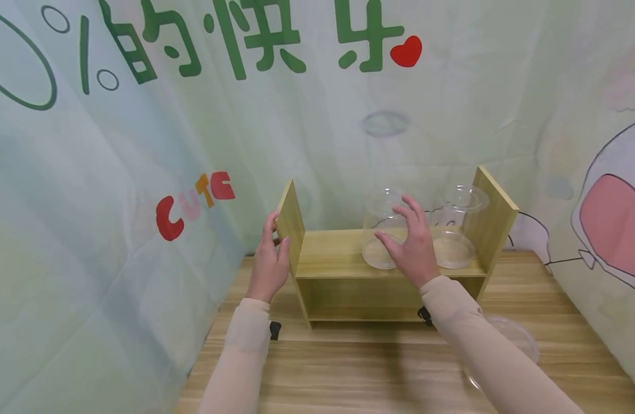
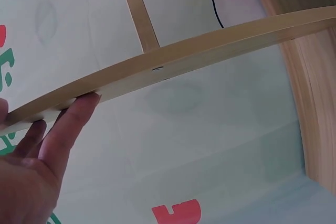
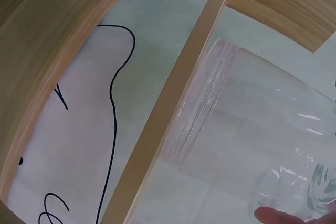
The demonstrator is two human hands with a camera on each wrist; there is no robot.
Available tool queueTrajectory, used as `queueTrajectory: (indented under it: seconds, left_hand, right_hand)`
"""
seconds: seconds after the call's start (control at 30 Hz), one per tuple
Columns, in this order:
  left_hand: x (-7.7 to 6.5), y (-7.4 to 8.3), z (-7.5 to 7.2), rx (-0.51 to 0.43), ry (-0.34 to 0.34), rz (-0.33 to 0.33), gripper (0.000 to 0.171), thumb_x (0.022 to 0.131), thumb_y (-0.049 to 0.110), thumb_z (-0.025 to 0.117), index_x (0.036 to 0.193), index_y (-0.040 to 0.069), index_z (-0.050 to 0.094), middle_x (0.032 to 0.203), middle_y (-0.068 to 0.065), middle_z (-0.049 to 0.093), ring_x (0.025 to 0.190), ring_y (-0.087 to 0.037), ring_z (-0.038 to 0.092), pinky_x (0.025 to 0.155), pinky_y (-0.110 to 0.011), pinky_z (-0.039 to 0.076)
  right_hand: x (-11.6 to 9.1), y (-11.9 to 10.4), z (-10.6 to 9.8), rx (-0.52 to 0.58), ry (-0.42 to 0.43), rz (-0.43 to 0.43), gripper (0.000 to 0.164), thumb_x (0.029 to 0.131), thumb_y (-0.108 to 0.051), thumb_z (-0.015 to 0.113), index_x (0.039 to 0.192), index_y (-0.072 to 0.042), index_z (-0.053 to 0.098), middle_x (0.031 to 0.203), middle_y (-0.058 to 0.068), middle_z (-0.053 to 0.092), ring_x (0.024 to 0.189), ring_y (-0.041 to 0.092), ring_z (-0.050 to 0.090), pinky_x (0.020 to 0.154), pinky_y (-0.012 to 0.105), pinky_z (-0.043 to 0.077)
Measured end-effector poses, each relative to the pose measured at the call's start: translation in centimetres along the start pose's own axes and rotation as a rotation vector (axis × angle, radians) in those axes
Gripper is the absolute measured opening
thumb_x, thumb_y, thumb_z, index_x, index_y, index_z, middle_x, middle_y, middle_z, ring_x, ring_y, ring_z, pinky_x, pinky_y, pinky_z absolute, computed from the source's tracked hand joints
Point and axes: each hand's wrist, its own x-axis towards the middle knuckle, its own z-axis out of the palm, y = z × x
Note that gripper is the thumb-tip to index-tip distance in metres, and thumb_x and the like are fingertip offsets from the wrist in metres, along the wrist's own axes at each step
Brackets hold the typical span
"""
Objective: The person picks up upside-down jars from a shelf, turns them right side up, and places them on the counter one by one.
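A two-tier wooden shelf [image 1: 343,253] stands on the table. At its left side panel [image 2: 205,45], my left hand [image 1: 269,261] touches the outer face near the top front corner, fingers extended. Two clear jars stand on the upper board. My right hand [image 1: 414,247] is in front of the left jar [image 1: 374,227], thumb and fingers spread apart; whether they touch it I cannot tell. Its right neighbour, the other clear jar [image 1: 464,230], is near the right side panel [image 1: 495,215]. In the right wrist view, a clear jar [image 3: 252,108] shows a ridged end at the board, and a fingertip [image 3: 275,217] appears near it.
On the wood-grain table [image 1: 338,374], a clear round object [image 1: 521,336] lies at the right, partly hidden by my right sleeve [image 1: 483,333]. A printed fabric backdrop [image 1: 307,126] hangs behind and beside the table. The shelf has a lower tier [image 1: 358,299].
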Motion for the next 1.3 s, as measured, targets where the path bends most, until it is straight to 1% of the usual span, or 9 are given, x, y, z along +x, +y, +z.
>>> queueTrajectory:
  seconds: [0.1,0.2,0.37,0.5,0.7,0.83,1.03,1.13,1.3]
  left_hand:
    - [0.0,0.2,0.0,-0.007,0.003,-0.002,0.056,0.096,0.018,0.042,0.140,0.040,0.016,0.125,-0.010,0.043,0.102,-0.032,0.054,0.070,-0.044,0.050]
    - [0.0,0.2,0.1,-0.008,0.005,-0.008,0.055,0.096,0.019,0.042,0.140,0.040,0.016,0.126,-0.010,0.043,0.102,-0.032,0.054,0.070,-0.044,0.050]
    - [-0.1,-0.1,0.1,-0.001,0.005,-0.017,0.054,0.096,0.020,0.041,0.140,0.040,0.016,0.124,-0.010,0.043,0.100,-0.033,0.055,0.067,-0.043,0.051]
    - [-0.1,-0.1,0.0,0.006,0.009,-0.014,0.056,0.096,0.018,0.042,0.140,0.040,0.016,0.122,-0.008,0.044,0.099,-0.032,0.054,0.068,-0.043,0.050]
    - [0.0,-0.1,0.2,-0.004,0.009,-0.008,0.057,0.095,0.016,0.042,0.140,0.040,0.016,0.123,-0.007,0.043,0.100,-0.031,0.054,0.068,-0.043,0.051]
    - [-0.1,0.0,0.2,-0.001,0.003,-0.011,0.057,0.095,0.017,0.042,0.140,0.039,0.016,0.125,-0.008,0.042,0.100,-0.033,0.054,0.065,-0.043,0.051]
    - [-0.3,-0.2,0.1,0.004,0.004,-0.023,0.059,0.095,0.016,0.043,0.140,0.041,0.015,0.125,-0.007,0.043,0.097,-0.032,0.055,0.064,-0.042,0.052]
    - [-0.3,-0.2,0.0,-0.001,0.007,-0.017,0.059,0.095,0.016,0.043,0.140,0.041,0.015,0.126,-0.006,0.043,0.095,-0.031,0.056,0.062,-0.040,0.051]
    - [-0.1,0.0,0.1,-0.005,0.011,-0.006,0.058,0.095,0.016,0.043,0.140,0.040,0.016,0.125,-0.005,0.044,0.095,-0.031,0.056,0.062,-0.040,0.052]
  right_hand:
    - [0.0,0.2,-0.3,0.023,0.016,-0.003,0.054,0.066,-0.013,0.081,0.110,0.000,0.052,0.133,0.012,0.040,0.124,0.025,0.035,0.101,0.038,0.029]
    - [-0.3,0.3,-0.7,0.055,0.036,0.021,0.055,0.065,-0.012,0.082,0.110,0.000,0.053,0.133,0.009,0.041,0.122,0.025,0.037,0.092,0.041,0.037]
    - [-0.6,-0.2,-1.6,0.157,0.056,0.138,0.055,0.066,-0.009,0.081,0.112,-0.002,0.052,0.132,0.003,0.041,0.120,0.023,0.039,0.078,0.052,0.046]
    - [-0.5,-1.7,-2.6,0.238,0.068,0.211,0.053,0.067,-0.004,0.079,0.111,0.003,0.050,0.131,0.008,0.041,0.120,0.027,0.038,0.078,0.053,0.045]
    - [-0.1,-3.8,-3.8,0.307,0.074,0.252,0.052,0.068,0.004,0.075,0.111,0.008,0.047,0.128,0.016,0.039,0.118,0.031,0.038,0.080,0.053,0.044]
    - [-0.4,-4.1,-4.0,0.345,0.078,0.272,0.051,0.068,0.004,0.075,0.110,0.009,0.046,0.127,0.017,0.040,0.119,0.032,0.038,0.080,0.053,0.044]
    - [-1.4,-4.4,-4.0,0.436,0.081,0.325,0.049,0.070,0.003,0.074,0.110,0.009,0.046,0.127,0.014,0.040,0.120,0.026,0.039,0.081,0.053,0.044]
    - [-1.8,-4.5,-4.2,0.473,0.088,0.340,0.049,0.070,0.004,0.073,0.110,0.011,0.045,0.128,0.016,0.040,0.120,0.027,0.040,0.081,0.053,0.043]
    - [-2.2,-4.8,-4.6,0.496,0.109,0.362,0.049,0.070,0.008,0.072,0.108,0.014,0.043,0.128,0.020,0.039,0.118,0.029,0.042,0.081,0.047,0.045]
